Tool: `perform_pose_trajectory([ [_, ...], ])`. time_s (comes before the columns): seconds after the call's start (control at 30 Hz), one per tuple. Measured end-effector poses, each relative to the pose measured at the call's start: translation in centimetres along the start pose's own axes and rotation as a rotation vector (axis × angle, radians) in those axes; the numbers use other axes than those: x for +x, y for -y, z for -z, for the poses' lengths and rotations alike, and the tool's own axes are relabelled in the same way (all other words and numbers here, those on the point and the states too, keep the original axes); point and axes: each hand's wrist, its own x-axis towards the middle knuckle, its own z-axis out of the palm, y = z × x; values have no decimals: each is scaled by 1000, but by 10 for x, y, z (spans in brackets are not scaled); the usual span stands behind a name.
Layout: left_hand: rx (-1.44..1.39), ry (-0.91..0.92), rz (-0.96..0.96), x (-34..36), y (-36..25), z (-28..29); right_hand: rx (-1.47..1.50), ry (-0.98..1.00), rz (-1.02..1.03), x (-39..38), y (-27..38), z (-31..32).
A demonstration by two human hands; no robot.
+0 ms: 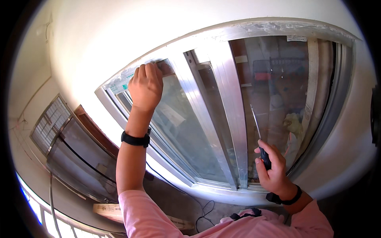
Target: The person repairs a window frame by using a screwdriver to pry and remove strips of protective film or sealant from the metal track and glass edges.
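Observation:
My left hand (146, 85) is raised to the top left of a sliding window, its fingers curled closed against the upper metal frame (254, 28). Whatever the fingers hold there, if anything, is hidden behind the knuckles. Lower down on the right, my right hand (274, 168) grips a screwdriver (264, 158) by its black handle. Its thin metal shaft points up and a little left, in front of the right glass pane (274, 107). Two silver upright sash bars (227, 99) stand between my hands. The left glass pane (186, 131) lies below my left hand.
At the left, a grey framed panel (79, 154) leans by the wall. A flat cardboard box (108, 212) lies below it, and a dark cable (204, 212) curls on the floor. Printed film (118, 85) clings to the frame's upper left. White railings (51, 220) run along the lower left.

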Motion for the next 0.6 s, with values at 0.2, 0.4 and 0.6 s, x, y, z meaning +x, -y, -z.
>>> perform_pose_trajectory([
  [0.2,-122,-47,132,-6,-2,-1,2,50,1,1,-5,-1],
  [0.4,-531,-80,312,-10,-14,4,44,91,-13,2,-2,-6],
  [0.6,-278,10,313,-1,-16,4,54,93,-18,-1,-8,-10],
])
